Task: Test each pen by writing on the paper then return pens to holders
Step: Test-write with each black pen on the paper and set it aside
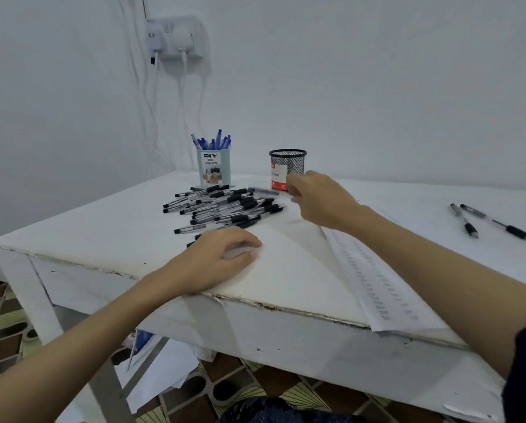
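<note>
Left hand (222, 254) flat, pinning paper (301, 270) to table (102, 239); right hand (319, 198) curled by pen pile (225, 206), grip impossible to tell.

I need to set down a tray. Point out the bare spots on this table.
Bare: the left part of the table, between its front edge and the pile of black pens, and the stretch between the paper and the two loose pens. Crowded: the back, around the pile, blue pen holder and mesh cup.
</note>
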`<move>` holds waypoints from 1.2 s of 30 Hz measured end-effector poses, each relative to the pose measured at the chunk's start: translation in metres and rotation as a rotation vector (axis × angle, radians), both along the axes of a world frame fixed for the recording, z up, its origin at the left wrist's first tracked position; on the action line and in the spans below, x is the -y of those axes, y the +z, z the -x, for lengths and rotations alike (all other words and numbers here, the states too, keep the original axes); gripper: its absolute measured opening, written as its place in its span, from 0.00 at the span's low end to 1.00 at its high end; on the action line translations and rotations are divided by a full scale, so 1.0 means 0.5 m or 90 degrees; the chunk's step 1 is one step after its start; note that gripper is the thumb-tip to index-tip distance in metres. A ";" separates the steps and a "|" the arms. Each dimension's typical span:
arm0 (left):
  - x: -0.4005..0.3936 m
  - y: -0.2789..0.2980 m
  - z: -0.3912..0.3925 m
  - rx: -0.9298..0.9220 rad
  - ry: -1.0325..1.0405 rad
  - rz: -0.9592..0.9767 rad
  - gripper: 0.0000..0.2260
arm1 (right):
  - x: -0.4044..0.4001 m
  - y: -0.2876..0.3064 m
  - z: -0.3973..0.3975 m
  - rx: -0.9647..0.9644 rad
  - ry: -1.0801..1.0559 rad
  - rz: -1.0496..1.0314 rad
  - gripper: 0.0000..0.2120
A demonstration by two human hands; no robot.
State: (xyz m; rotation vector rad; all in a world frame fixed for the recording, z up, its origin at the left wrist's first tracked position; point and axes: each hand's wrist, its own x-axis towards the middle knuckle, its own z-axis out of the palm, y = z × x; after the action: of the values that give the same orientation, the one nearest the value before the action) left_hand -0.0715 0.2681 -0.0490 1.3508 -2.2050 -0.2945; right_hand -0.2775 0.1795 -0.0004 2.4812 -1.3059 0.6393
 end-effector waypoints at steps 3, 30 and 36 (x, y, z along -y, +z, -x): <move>0.026 0.009 0.038 0.016 -0.010 0.017 0.12 | 0.000 0.025 0.058 0.124 -0.074 -0.010 0.14; 0.239 0.013 0.300 0.038 -0.118 -0.067 0.19 | 0.025 0.015 0.349 1.248 0.052 -0.532 0.29; 0.243 0.010 0.302 0.033 -0.122 -0.064 0.18 | 0.029 0.012 0.345 1.060 -0.009 -0.507 0.19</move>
State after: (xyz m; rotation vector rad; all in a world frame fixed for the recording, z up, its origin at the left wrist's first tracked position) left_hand -0.2224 0.1464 -0.0439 1.2109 -2.3956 -0.4502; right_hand -0.4500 0.1648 0.0054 2.0279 -2.2695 3.0014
